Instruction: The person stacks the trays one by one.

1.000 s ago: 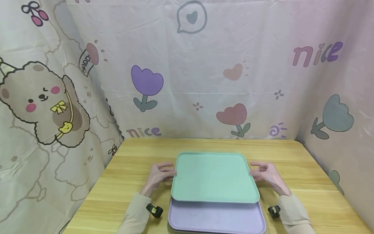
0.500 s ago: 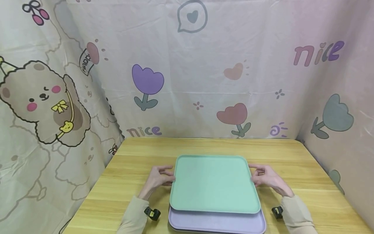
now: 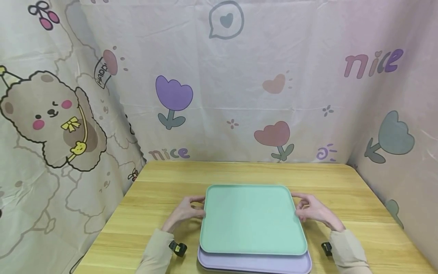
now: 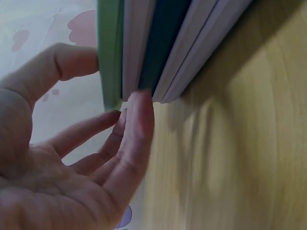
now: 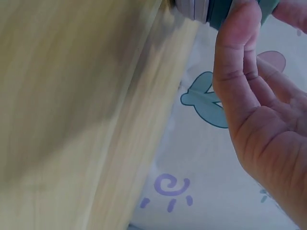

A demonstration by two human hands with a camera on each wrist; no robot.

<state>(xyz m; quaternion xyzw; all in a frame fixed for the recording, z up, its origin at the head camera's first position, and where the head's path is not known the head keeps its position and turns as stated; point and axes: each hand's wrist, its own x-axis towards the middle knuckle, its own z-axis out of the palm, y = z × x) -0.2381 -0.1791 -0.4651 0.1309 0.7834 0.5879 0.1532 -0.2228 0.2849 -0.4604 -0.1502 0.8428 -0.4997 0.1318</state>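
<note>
A mint green tray (image 3: 251, 219) lies on top of a lavender tray (image 3: 253, 263) near the front of the wooden table (image 3: 164, 182). My left hand (image 3: 196, 207) grips the green tray's left edge, thumb on top. My right hand (image 3: 301, 207) grips its right edge the same way. The left wrist view shows the stack edge-on: the green tray (image 4: 109, 48) over lavender and dark teal (image 4: 163, 43) edges, with my left hand (image 4: 115, 81) pinching the green edge. In the right wrist view my right hand (image 5: 249, 19) curls on the stack's edge at the top of the frame.
A cartoon-print cloth (image 3: 239, 95) walls in the table at the back and both sides. Black wrist-camera mounts (image 3: 178, 248) sit on both sleeves. Bare wood stretches behind the trays and to either side.
The green tray has come toward me with both hands on its sides. It now covers more of the lavender tray, leaving only a narrow strip showing at the front.
</note>
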